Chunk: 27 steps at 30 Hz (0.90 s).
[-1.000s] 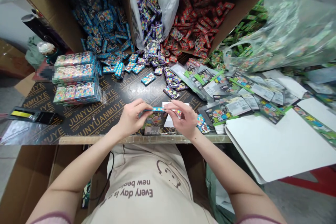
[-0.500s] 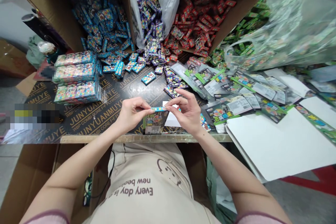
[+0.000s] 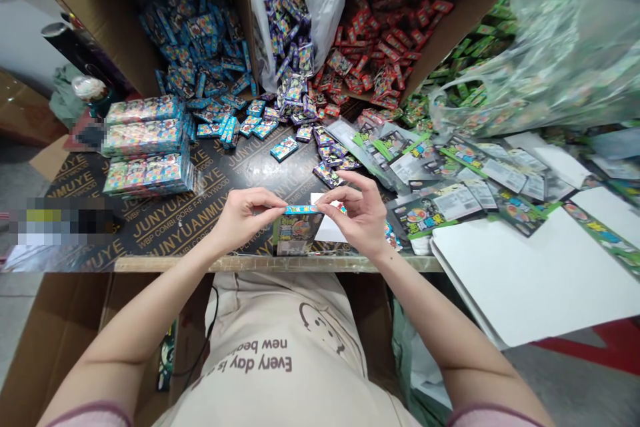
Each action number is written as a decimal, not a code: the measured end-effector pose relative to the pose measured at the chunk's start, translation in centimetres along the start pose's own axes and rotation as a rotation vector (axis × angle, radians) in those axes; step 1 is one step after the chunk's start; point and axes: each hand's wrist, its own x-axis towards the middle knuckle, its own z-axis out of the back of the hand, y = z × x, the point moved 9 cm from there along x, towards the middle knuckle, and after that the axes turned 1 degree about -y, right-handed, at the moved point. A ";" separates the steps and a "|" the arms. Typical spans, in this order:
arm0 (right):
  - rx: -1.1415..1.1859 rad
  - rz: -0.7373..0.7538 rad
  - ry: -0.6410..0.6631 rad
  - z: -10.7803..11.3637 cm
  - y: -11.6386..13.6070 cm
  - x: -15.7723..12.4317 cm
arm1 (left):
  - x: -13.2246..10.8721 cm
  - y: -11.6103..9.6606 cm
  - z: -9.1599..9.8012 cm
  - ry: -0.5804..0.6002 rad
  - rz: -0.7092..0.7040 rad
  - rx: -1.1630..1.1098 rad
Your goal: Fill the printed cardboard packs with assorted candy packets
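My left hand [image 3: 250, 217] and my right hand [image 3: 357, 213] pinch opposite ends of a small blue box [image 3: 301, 209], seen edge-on as a narrow printed strip. The other fingers of my right hand are raised. Directly under the strip is a dark printed packet [image 3: 296, 237] by the table's front edge. Whether the box touches the packet or sits in its top, I cannot tell. A white paper piece [image 3: 327, 228] lies beside it, partly behind my right hand. Beyond my hands, one loose blue box [image 3: 284, 148] lies on the dark tabletop [image 3: 225, 220].
Wrapped multipacks [image 3: 145, 173] are stacked at left. Behind are blue boxes [image 3: 200, 40] in a carton, purple boxes [image 3: 290, 20] in a bag, red boxes [image 3: 385, 47] and green boxes [image 3: 480, 47]. Flat printed pouches [image 3: 425, 213] and white sheets [image 3: 535, 273] cover the right.
My two hands have drawn slightly apart, so more of the blue strip shows between them. Both keep their pinch. The view has shifted very slightly.
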 end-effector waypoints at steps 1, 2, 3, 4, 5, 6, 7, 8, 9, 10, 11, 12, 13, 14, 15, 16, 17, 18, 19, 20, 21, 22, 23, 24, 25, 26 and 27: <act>-0.002 -0.013 -0.002 0.0 0.0 0.0 | 0.1 0.3 0.0 0.011 0.028 -0.013; -0.008 -0.028 -0.005 0.0 -0.1 0.0 | 0.1 0.5 -0.1 0.018 0.052 -0.022; -0.018 -0.041 -0.009 0.1 -0.2 0.0 | 0.2 0.6 -0.1 0.022 0.066 -0.024; -0.027 -0.048 -0.012 0.1 -0.3 0.1 | 0.2 0.6 -0.1 0.022 0.069 -0.018; -0.035 -0.048 -0.015 0.1 -0.3 0.1 | 0.3 0.5 0.0 0.018 0.058 -0.003; -0.039 -0.043 -0.016 0.1 -0.3 0.1 | 0.3 0.3 0.0 0.012 0.032 0.024; -0.041 -0.032 -0.015 0.1 -0.2 0.1 | 0.3 -0.2 0.0 0.006 -0.008 0.059; -0.038 -0.014 -0.013 0.1 -0.1 0.1 | 0.2 -0.7 0.0 0.001 -0.060 0.097; -0.033 0.007 -0.010 0.1 0.0 0.1 | 0.1 -1.2 -0.1 -0.001 -0.115 0.132; -0.028 0.029 -0.007 0.0 0.1 0.1 | -0.1 -1.7 -0.1 -0.001 -0.167 0.161; -0.024 0.053 -0.004 0.0 0.2 0.0 | -0.3 -2.1 -0.2 0.001 -0.211 0.181; -0.019 0.079 -0.003 0.0 0.3 0.0 | -0.5 -2.5 -0.3 0.001 -0.249 0.195; -0.015 0.108 -0.002 0.0 0.4 -0.1 | -0.7 -2.7 -0.3 -0.002 -0.282 0.206; -0.010 0.140 0.000 0.0 0.6 -0.1 | -0.9 -3.0 -0.3 -0.007 -0.311 0.220; -0.006 0.176 0.003 0.0 0.9 -0.2 | -1.1 -3.2 -0.4 -0.012 -0.341 0.239; -0.006 0.214 0.010 -0.1 1.1 -0.3 | -1.3 -3.5 -0.5 -0.017 -0.375 0.268; -0.016 0.250 0.018 -0.2 1.4 -0.4 | -1.4 -3.8 -0.6 -0.022 -0.412 0.312; -0.038 0.286 0.027 -0.3 1.6 -0.6 | -1.6 -4.1 -0.9 -0.029 -0.446 0.372; -0.074 0.326 0.033 -0.4 1.9 -0.8 | -1.7 -4.3 -1.2 -0.037 -0.473 0.441; -0.117 0.370 0.036 -0.5 2.2 -1.2 | -1.9 -4.4 -1.4 -0.048 -0.491 0.506; -0.165 0.417 0.041 -0.7 2.5 -1.6 | -1.9 -4.4 -1.7 -0.058 -0.498 0.559; -0.209 0.466 0.048 -0.8 2.8 -2.0 | -2.0 -4.4 -2.0 -0.066 -0.500 0.595; -0.245 0.504 0.057 -1.0 3.1 -2.4 | -2.1 -4.3 -2.3 -0.072 -0.498 0.613; -0.265 0.524 0.072 -1.1 3.2 -2.7 | -2.1 -4.2 -2.5 -0.077 -0.499 0.614; -0.267 0.516 0.088 -1.2 3.2 -2.7 | -2.2 -4.1 -2.8 -0.081 -0.499 0.609; -0.254 0.477 0.097 -1.1 3.0 -2.5 | -2.2 -4.0 -2.9 -0.086 -0.495 0.605; -0.231 0.411 0.090 -0.8 2.8 -2.1 | -2.2 -3.8 -3.0 -0.090 -0.483 0.598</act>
